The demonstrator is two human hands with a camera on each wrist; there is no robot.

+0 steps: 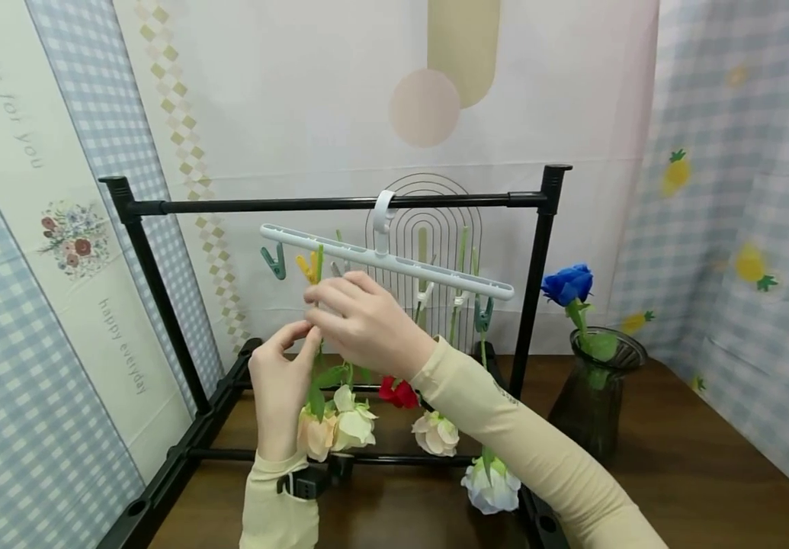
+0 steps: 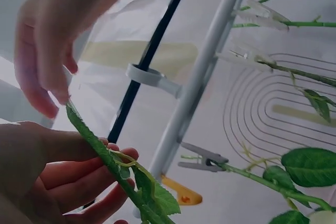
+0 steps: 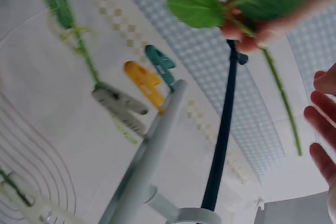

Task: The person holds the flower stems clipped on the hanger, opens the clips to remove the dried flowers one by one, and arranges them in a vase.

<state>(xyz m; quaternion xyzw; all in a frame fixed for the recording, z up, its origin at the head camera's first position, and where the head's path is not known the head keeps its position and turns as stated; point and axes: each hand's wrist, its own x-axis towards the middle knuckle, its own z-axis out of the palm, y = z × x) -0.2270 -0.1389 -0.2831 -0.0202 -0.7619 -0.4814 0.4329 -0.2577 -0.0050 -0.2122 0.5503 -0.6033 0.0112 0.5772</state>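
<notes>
My left hand [image 1: 284, 381] pinches the green stem [image 2: 118, 174] of an artificial flower, its cut end pointing up. Below that hand hangs a peach rose [image 1: 317, 435]. The right hand [image 1: 367, 320] is raised beside the stem's top, fingers loosely bent and apart from it in the right wrist view. Just behind the hands a pale blue clip hanger [image 1: 394, 263] tilts down to the right. Its yellow clip [image 3: 144, 85] and left teal clip [image 3: 159, 65] carry nothing. A grey clip [image 2: 205, 160] grips the stem of a cream rose [image 1: 355, 422].
The hanger hooks over a black rack [image 1: 264, 205]. White clips [image 1: 461, 299] and another teal clip [image 1: 483, 313] hold more stems, with red [image 1: 397, 392], pale [image 1: 435, 433] and white [image 1: 492, 486] flowers hanging head down. At right, a dark glass vase [image 1: 589, 404] holds a blue rose [image 1: 568, 284].
</notes>
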